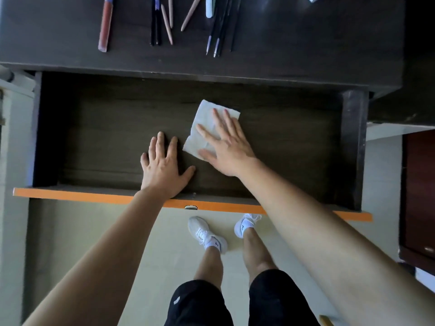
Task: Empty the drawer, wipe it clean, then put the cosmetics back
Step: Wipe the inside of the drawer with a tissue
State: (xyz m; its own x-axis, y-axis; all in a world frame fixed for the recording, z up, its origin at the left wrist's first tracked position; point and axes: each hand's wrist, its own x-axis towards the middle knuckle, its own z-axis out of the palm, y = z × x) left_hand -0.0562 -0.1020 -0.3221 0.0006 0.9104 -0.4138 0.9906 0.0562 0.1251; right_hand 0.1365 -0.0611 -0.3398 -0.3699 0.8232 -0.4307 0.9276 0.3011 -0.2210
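Note:
The dark wooden drawer (94, 142) is pulled out below the desk, with an orange front edge (70, 195), and holds no cosmetics. A white folded tissue (202, 118) lies on the drawer floor near the middle. My right hand (226, 144) lies flat on the tissue with straight, spread fingers pressing it down. To its left, my left hand (162, 165) rests flat on the bare drawer floor, fingers spread. The cosmetics lie on the desk top (306, 38) above: a reddish tube (106, 24), several pencils (164, 22) and thin brushes (219, 31).
A dark brown cabinet (419, 196) stands to the right of the drawer. A pale cabinet side (14, 137) is at the left. My legs and white shoes (207, 234) stand on the beige floor below the drawer front.

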